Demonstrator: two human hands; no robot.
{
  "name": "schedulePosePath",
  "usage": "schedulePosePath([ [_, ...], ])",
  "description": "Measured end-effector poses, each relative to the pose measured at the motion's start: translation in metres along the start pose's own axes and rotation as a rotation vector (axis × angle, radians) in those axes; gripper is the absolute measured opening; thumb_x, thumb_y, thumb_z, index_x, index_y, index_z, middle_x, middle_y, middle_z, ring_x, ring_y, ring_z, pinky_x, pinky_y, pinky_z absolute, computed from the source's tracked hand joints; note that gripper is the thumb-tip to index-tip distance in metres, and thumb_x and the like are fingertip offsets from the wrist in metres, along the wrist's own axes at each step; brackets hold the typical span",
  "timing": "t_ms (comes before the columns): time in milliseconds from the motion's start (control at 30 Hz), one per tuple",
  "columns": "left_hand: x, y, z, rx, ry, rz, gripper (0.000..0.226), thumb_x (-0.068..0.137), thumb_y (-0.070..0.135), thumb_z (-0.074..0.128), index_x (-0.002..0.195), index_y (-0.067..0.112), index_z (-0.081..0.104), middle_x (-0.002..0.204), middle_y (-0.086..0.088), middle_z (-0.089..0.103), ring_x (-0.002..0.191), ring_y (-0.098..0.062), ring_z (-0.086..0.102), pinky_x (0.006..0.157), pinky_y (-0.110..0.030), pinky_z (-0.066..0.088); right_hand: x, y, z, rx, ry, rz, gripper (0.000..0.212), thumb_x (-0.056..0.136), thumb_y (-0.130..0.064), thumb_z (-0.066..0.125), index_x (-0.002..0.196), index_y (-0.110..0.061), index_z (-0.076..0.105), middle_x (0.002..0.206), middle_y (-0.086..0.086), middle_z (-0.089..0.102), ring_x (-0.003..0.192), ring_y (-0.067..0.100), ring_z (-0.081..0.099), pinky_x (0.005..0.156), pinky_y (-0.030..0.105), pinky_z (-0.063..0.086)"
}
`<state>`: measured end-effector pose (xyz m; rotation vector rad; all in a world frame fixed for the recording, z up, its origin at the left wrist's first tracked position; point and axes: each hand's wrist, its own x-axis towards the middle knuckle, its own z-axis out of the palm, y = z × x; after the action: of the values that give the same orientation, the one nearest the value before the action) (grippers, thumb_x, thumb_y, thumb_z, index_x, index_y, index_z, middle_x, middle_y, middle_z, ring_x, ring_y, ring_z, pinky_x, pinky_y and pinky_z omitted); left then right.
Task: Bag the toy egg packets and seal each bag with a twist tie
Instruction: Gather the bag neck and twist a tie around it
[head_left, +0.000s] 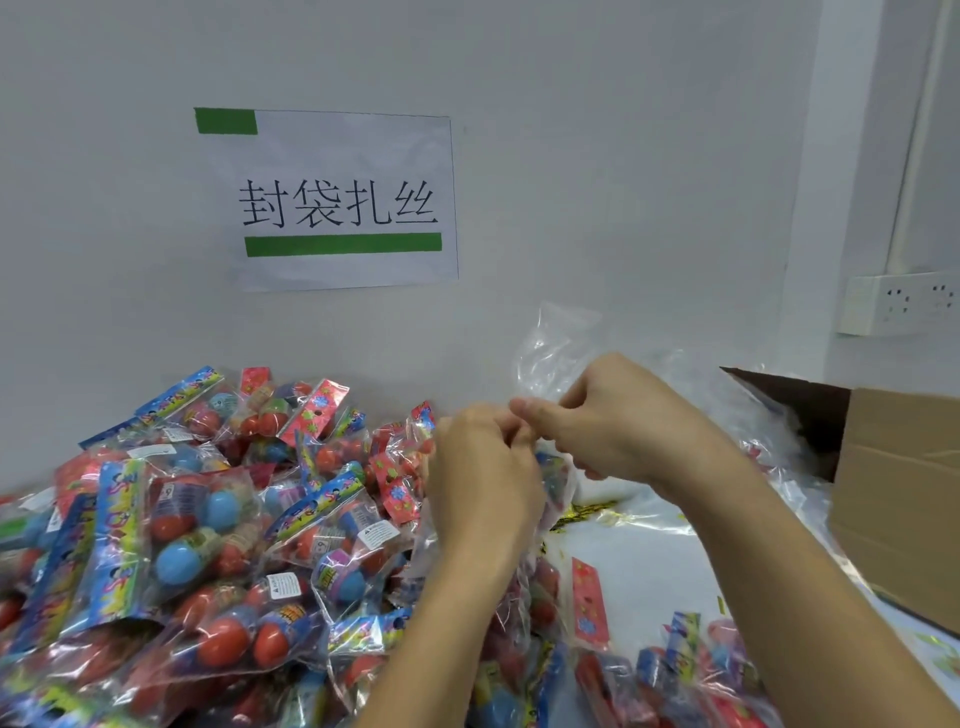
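A clear plastic bag (550, 353) stands upright in the middle, its loose top flaring above my hands and its lower part (524, 597) holding toy egg packets. My left hand (483, 478) and my right hand (618, 421) meet at the bag's neck, fingers curled and pinching it. No twist tie can be made out between the fingers. A big heap of toy egg packets (208, 519), with red and blue eggs under colourful header cards, fills the table on the left.
An open cardboard box (893, 493) stands at the right. Flat clear bags with yellow print (623, 519) lie under my right forearm. More packets (691, 654) lie at the front right. A paper sign (332, 202) and a wall socket (904, 301) are on the wall behind.
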<state>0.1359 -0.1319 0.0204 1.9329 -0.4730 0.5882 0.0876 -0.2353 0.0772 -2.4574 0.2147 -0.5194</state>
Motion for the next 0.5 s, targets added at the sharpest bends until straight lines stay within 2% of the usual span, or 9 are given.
schedulePosePath([
  [67,-0.002,0.003,0.001,0.089,0.010,0.053,0.049,0.096,0.019,0.057,0.049,0.029,0.047,0.061,0.000,0.056,0.072,-0.032,0.057,0.070,-0.046,0.050,0.002,0.006,0.000,0.069,0.004,0.021,0.058,0.086,-0.058,0.068,0.078,-0.001,0.077,0.058,0.007,0.057,0.050,0.018,0.046,0.055,0.027,0.042],
  [133,-0.001,0.003,0.001,0.108,0.014,0.098,0.055,0.097,0.021,0.059,0.045,0.032,0.042,0.055,0.006,0.050,0.066,-0.030,0.055,0.065,-0.042,0.047,0.003,0.010,-0.002,0.176,-0.005,0.008,0.045,0.082,-0.055,0.074,0.072,-0.011,0.079,0.058,0.001,0.061,0.042,0.008,0.045,0.048,0.021,0.040],
  [200,0.000,0.003,0.002,0.077,0.008,0.120,0.050,0.096,0.022,0.062,0.048,0.031,0.055,0.050,0.007,0.048,0.058,-0.025,0.051,0.058,-0.036,0.039,0.004,0.013,-0.001,0.264,0.005,-0.001,0.032,0.080,-0.046,0.079,0.067,-0.017,0.079,0.050,-0.005,0.062,0.038,0.002,0.049,0.044,0.015,0.038],
  [267,0.002,0.001,0.000,0.017,-0.023,0.126,0.034,0.096,0.024,0.063,0.065,0.024,0.075,0.050,0.003,0.055,0.053,-0.024,0.050,0.054,-0.034,0.038,0.007,0.016,0.004,0.325,0.029,0.013,0.022,0.080,-0.034,0.082,0.067,-0.017,0.079,0.049,-0.005,0.063,0.041,0.001,0.052,0.046,0.018,0.039],
  [300,0.003,0.000,-0.001,0.000,-0.039,0.128,0.029,0.097,0.026,0.063,0.072,0.022,0.078,0.051,0.001,0.059,0.051,-0.025,0.051,0.052,-0.033,0.041,0.009,0.017,0.006,0.347,0.042,0.028,0.019,0.080,-0.030,0.083,0.067,-0.016,0.079,0.050,-0.004,0.064,0.043,0.002,0.054,0.048,0.019,0.040],
  [400,0.004,-0.003,-0.004,0.015,-0.076,0.127,0.028,0.097,0.030,0.063,0.077,0.023,0.081,0.049,0.000,0.058,0.045,-0.018,0.043,0.049,-0.030,0.039,0.014,0.018,0.015,0.405,0.094,0.065,0.021,0.079,-0.021,0.084,0.060,-0.018,0.075,0.046,-0.011,0.061,0.042,-0.003,0.053,0.043,0.012,0.037],
  [500,0.006,-0.004,-0.007,0.031,-0.115,0.069,0.040,0.097,0.033,0.063,0.061,0.020,0.075,0.040,0.006,0.048,0.040,-0.010,0.036,0.048,-0.025,0.033,0.016,0.018,0.025,0.420,0.139,0.072,0.031,0.080,-0.017,0.083,0.052,-0.022,0.071,0.047,-0.015,0.061,0.052,-0.001,0.057,0.050,0.015,0.041],
])
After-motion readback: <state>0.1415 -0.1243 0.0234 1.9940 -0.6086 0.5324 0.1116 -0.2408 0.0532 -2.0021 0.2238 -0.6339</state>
